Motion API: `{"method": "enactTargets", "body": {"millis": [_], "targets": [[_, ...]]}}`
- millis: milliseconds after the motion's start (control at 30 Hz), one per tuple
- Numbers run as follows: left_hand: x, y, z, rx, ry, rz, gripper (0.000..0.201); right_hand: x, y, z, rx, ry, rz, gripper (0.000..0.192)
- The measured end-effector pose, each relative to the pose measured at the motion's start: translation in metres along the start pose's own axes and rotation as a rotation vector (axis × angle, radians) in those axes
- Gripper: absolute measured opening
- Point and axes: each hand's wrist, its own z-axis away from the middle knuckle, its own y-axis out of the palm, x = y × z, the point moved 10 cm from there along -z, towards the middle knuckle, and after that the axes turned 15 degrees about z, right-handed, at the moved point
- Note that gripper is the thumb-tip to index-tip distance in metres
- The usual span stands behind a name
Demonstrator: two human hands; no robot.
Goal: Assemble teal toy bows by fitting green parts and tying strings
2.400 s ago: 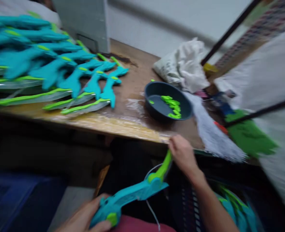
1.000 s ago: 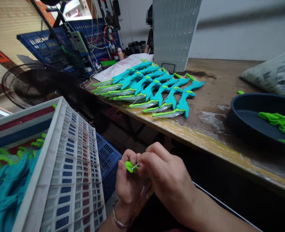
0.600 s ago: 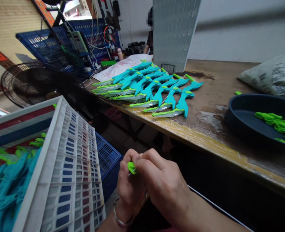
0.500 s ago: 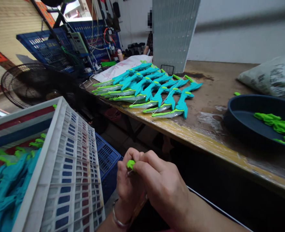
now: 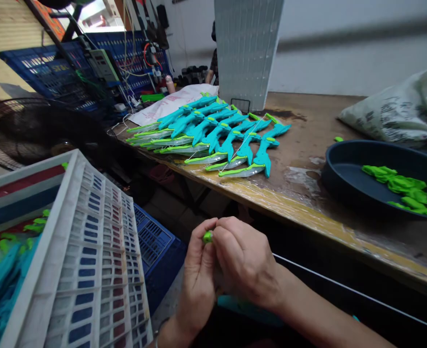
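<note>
Left hand (image 5: 198,270) and right hand (image 5: 244,263) both pinching small green tip (image 5: 208,237), fingers closed, below table edge (image 5: 307,217), beside white crate (image 5: 100,251).

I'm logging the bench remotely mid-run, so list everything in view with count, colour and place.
toy bows: about ten, teal and lime green, in a row on the table
table: one, brown wood, right
dish: one, dark blue, on the table, far right
clips: a heap, lime green, in the dish
sack: one, white, behind the dish
white crate: one, lower left, teal parts inside
fan: one, black, left
green tip: one, pinched between both hands
left hand: shut on the tip
right hand: shut on the tip
</note>
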Motion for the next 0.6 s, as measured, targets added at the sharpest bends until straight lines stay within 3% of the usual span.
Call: {"method": "enactTargets", "body": {"millis": [133,267,367,500,600], "targets": [[-0.018,0.0,-0.005,-0.01,0.114,-0.133,0.029,-0.03,-0.026,-0.01,-0.049,0.273,-0.268,0.013],[-0.003,0.007,-0.008,0.097,-0.046,-0.043,0.018,-0.057,-0.047,-0.007,-0.139,0.467,-0.369,0.012],[0.003,0.005,-0.009,0.116,-0.056,-0.016,0.009,-0.048,-0.033,-0.002,-0.033,0.358,-0.343,0.012],[0.004,-0.008,-0.012,0.012,0.006,-0.03,0.014,-0.019,-0.007,0.01,0.14,0.118,-0.237,0.014],[0.011,-0.006,-0.011,0.027,-0.04,-0.024,0.014,-0.031,0.006,0.019,0.201,0.271,-0.306,0.014]]}}
